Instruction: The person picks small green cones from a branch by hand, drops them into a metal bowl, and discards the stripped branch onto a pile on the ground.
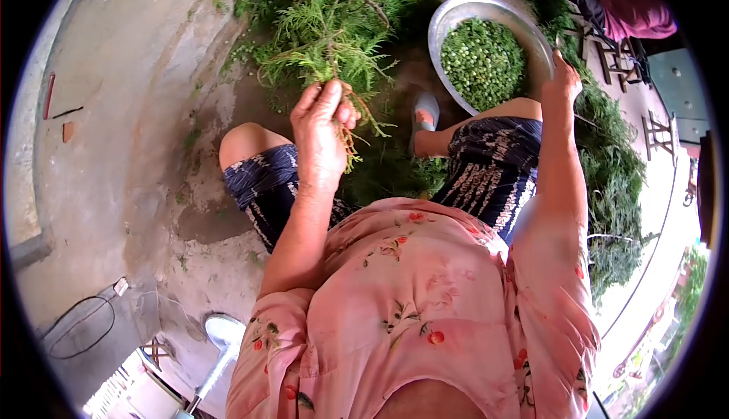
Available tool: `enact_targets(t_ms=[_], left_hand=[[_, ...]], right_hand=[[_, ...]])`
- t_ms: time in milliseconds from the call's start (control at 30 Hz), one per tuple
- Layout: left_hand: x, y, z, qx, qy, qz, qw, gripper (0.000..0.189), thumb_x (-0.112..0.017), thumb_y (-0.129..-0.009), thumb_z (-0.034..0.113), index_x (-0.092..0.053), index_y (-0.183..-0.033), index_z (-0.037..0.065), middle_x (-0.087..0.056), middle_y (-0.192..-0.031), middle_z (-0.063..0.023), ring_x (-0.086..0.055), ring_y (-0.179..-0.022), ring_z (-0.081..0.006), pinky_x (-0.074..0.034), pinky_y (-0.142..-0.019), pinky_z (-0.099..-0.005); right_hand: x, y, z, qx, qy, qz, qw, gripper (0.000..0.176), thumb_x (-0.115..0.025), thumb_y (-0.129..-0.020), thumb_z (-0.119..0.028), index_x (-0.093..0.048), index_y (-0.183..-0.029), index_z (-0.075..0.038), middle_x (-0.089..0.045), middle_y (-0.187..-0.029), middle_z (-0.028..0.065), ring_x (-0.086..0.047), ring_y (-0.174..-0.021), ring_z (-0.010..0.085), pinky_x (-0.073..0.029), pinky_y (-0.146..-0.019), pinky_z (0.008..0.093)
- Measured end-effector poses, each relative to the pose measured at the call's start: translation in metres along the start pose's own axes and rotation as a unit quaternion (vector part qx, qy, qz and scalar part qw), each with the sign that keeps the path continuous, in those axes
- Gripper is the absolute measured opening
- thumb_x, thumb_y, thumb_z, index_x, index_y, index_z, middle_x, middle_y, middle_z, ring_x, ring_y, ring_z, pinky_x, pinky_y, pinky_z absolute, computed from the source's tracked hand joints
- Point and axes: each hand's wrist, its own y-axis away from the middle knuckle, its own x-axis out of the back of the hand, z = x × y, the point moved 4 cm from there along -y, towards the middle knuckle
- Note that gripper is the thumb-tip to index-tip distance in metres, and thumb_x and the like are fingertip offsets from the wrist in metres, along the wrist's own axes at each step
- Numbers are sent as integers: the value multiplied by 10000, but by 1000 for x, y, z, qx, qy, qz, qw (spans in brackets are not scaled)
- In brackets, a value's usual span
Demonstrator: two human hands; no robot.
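My left hand pinches the stem end of a green conifer branch, with thumb and fingers pressed together. Feathery sprigs spread forward from it, and some yellowish-brown ones hang beside my fingers. My right hand is closed at the right rim of a wide metal basin; its fingertips are partly hidden. Inside the basin lies a heap of small green pieces. The basin stands by my right leg, beyond the knee.
A large pile of green branches lies ahead, with more greenery along the right. Another person's dark-and-pink clothing shows at top right. Small wooden stools stand at right. A white fan is at lower left.
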Motion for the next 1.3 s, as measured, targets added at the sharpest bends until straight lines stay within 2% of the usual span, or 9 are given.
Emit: enact_targets(t_ms=[67,167,367,433,533,633,1033,1233,1300], left_hand=[[-2,3,-2,-24,-39,-9,999,132,-546,-867,122,-573,-832,-3,-537,-682,-25,-427,-534,-81,-361,-490,-225],[-5,6,-9,-42,-145,-21,988,174,-541,-880,166,-557,-781,24,-496,-599,2,-431,-510,-61,-349,-462,-191],[-18,15,-13,-146,-379,-47,913,176,-533,-884,167,-552,-791,19,-493,-573,2,-436,-499,-64,-357,-451,-219],[-20,16,-20,-250,-545,-36,799,109,-551,-853,127,-538,-799,33,-531,-567,-86,-534,-484,-176,-408,-447,-309],[-34,26,-22,-312,-619,-51,719,58,-568,-809,98,-545,-828,49,-553,-615,-159,-543,-559,-356,-419,-486,-414],[-33,27,-30,-317,-640,-87,695,136,-591,-803,130,-553,-888,31,-576,-676,-155,-565,-608,-341,-443,-506,-397],[-15,11,9,-274,-541,-28,794,124,-597,-805,33,-615,-914,-25,-644,-827,-118,-599,-697,-135,-474,-627,-248],[-13,1,-14,-201,-469,-79,856,193,-661,-762,36,-592,-934,-18,-631,-812,-66,-560,-680,-97,-454,-607,-212],[-8,-1,-19,-142,-401,-79,901,214,-684,-738,63,-586,-917,-2,-625,-809,-86,-583,-676,-152,-465,-603,-255]], right_hand=[[20,40,-37,-222,-505,52,833,288,-660,-763,-234,-639,-890,24,-620,-893,102,-551,-799,186,-427,-719,297],[21,74,-87,5,-557,-87,826,333,-624,-810,-238,-605,-1016,22,-629,-899,76,-548,-787,163,-435,-727,302],[23,190,-191,129,-484,-435,748,611,-586,-803,-460,-513,-1133,49,-609,-956,131,-556,-856,169,-437,-827,321],[26,209,-210,217,-515,-432,708,679,-624,-764,-473,-473,-1161,57,-591,-986,132,-525,-905,170,-411,-852,323],[26,221,-218,118,-589,-457,655,535,-648,-791,-290,-458,-1147,61,-580,-958,108,-519,-874,153,-424,-796,294],[-5,216,-206,-45,-656,-422,624,338,-600,-813,-124,-524,-1068,85,-608,-922,118,-552,-833,149,-441,-749,265],[3,205,-192,-102,-676,-479,550,198,-586,-838,-120,-555,-982,12,-618,-849,79,-611,-683,135,-529,-608,258],[15,213,-190,-69,-591,-511,620,321,-612,-821,-254,-557,-980,20,-600,-944,109,-557,-956,199,-435,-828,336],[28,213,-195,49,-524,-437,730,314,-601,-801,-177,-541,-1033,26,-576,-1003,119,-554,-935,216,-445,-801,329]])
